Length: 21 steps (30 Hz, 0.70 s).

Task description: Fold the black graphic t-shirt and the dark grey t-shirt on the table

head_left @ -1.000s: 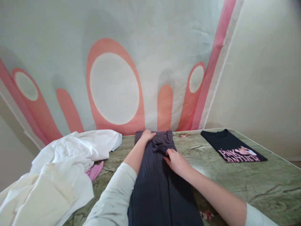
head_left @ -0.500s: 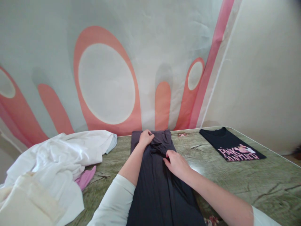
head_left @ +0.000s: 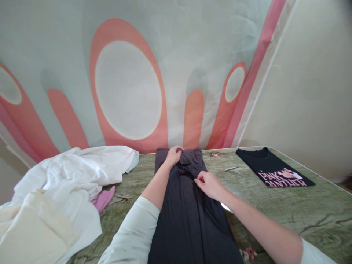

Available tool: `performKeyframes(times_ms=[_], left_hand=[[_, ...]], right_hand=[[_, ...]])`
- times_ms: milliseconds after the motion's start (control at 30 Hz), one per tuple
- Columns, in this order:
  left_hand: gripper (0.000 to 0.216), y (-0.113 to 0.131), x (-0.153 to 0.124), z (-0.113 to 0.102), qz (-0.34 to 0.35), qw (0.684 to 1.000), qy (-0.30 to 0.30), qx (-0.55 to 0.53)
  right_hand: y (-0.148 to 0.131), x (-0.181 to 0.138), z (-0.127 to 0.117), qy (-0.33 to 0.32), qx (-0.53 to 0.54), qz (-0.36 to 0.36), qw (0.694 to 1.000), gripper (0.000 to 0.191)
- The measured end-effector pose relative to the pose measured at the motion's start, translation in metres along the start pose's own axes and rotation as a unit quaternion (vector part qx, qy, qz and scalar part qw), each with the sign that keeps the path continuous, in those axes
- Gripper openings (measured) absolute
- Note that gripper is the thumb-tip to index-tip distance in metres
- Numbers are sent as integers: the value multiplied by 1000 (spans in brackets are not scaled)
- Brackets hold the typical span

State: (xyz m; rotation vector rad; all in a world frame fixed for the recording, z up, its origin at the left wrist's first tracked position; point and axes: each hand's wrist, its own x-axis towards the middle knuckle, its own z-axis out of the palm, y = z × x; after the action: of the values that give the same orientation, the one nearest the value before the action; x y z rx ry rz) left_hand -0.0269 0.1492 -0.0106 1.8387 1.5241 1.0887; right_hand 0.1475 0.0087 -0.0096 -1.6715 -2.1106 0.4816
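A long, dark garment [head_left: 178, 227] lies lengthwise on the table in front of me, its far end close to the table's back edge. Whether it is trousers, a skirt or a dress I cannot tell. Near that far end my left hand [head_left: 174, 155] has its fingers bent and closed on the fabric. My right hand [head_left: 209, 184], lower and to the right, pinches the cloth at the garment's right side. Between the two hands the fabric is bunched into folds, with a dark hollow under them.
White clothes [head_left: 79, 165] lie heaped at the left, with a cream garment [head_left: 35, 223] in front and a pink cloth [head_left: 103, 198] poking out. A folded black T-shirt [head_left: 255, 159] with pink print rests at the right. Behind the wood-patterned table [head_left: 288, 209] hangs a printed backdrop [head_left: 176, 55].
My left hand has shifted slightly along the far end, and the fabric between my hands is lifted and rearranged. My right hand stays at the right side. The view has tilted slightly.
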Motion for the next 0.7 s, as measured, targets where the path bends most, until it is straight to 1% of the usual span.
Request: performKeyframes(times_ms=[67, 167, 267, 333, 433, 567, 633, 700], left_hand=[[24, 2, 1, 0, 6, 999, -16, -30], [28, 3, 4, 0, 2, 997, -24, -72], [29, 1, 10, -3, -6, 995, -17, -103], [28, -3, 13, -6, -15, 993, -8, -113], [24, -12, 13, -8, -41, 994, 12, -105], [17, -22, 7, -8, -78, 995, 26, -63], [20, -24, 5, -7, -85, 995, 23, -39], [29, -25, 4, -7, -84, 996, 19, -12]], right_hand=[[1, 2, -5, 2, 37, -5, 999, 20], [0, 4, -11, 9, 108, -18, 994, 23], [-3, 3, -10, 25, 168, -38, 985, 24], [-5, 1, -6, 38, 184, -53, 981, 23], [-7, -3, 3, 35, 172, -92, 980, 18], [-10, -8, 9, 30, 107, -133, 985, 15], [-12, -11, 10, 33, 79, -142, 986, 15], [-14, -14, 10, 29, 60, -152, 986, 14]])
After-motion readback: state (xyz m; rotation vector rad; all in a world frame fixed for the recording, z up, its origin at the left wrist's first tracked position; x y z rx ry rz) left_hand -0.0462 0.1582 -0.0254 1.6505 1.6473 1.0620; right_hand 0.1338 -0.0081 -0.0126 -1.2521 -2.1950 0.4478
